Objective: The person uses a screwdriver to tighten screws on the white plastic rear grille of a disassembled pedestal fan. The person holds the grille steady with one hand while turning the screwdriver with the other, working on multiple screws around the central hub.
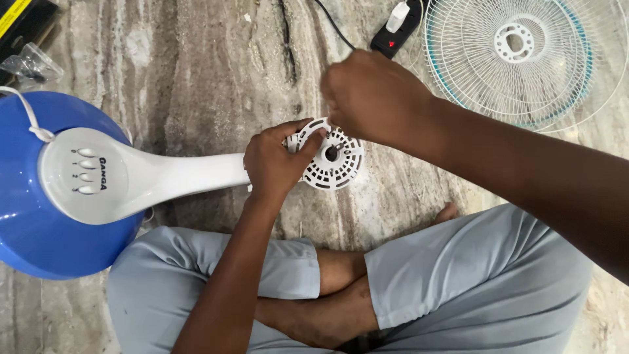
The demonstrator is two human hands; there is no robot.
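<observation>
Marble floor carries a table fan's motor housing [331, 160]; left hand [275, 164] grips its rim, right hand [370, 98], fingers closed, works directly above. Fitting the guard [524, 56], lying right of it, probably comes next.

Glossy blue plastic fan base [26, 242]; matt white plastic motor housing [334, 164]; veined stone floor [196, 72].

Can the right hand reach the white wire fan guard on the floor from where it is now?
Probably yes. The right hand is over the white motor housing, and the fan guard lies flat on the floor just beyond it, with only bare stone floor between.
</observation>
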